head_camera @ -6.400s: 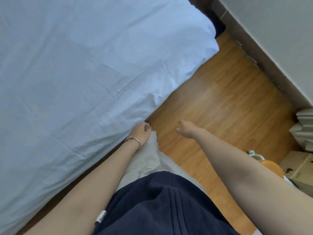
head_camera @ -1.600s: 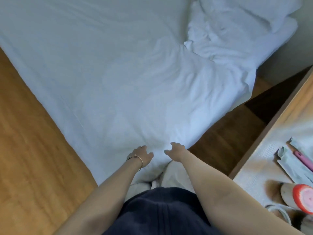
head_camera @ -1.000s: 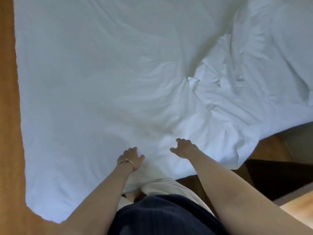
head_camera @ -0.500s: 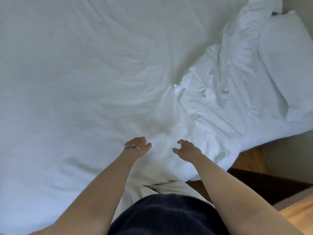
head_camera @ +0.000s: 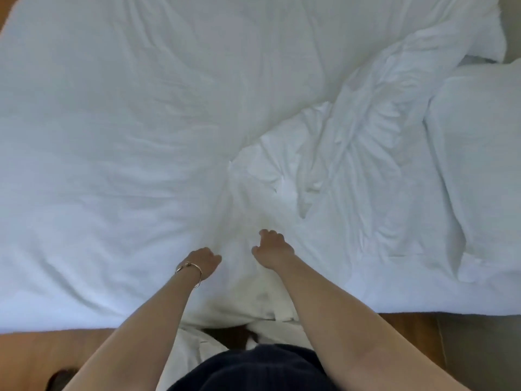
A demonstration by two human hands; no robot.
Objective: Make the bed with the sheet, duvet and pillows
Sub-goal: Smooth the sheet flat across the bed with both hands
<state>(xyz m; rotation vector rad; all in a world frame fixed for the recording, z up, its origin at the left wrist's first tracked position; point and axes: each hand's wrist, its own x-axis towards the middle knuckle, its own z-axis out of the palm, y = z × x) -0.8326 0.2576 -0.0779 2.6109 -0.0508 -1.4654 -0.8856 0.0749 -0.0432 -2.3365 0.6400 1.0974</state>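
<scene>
Reaching Across an Unmade Bed

Leaning over the near edge of the bed [head_camera: 84,320], a person stretches both arms above the white sheet [head_camera: 112,136]. The left hand [head_camera: 203,262], a bracelet [head_camera: 190,270] at its wrist, hovers with fingers loosely curled; the right hand [head_camera: 272,248] does likewise, and neither appears to hold any cloth, though whether fingertips touch the sheet cannot be told. The sheet lies mostly flat to the left, its long run crossing the picture from side to side. The duvet [head_camera: 352,165] sits bunched to the right, its folds running up and away from the hands, with two pillows [head_camera: 479,165] at the far right end. Pulling from one point could drag the sheet loose with the duvet, since the two overlap just beyond the hands; a one-handed tug would probably leave the duvet skewed.
</scene>
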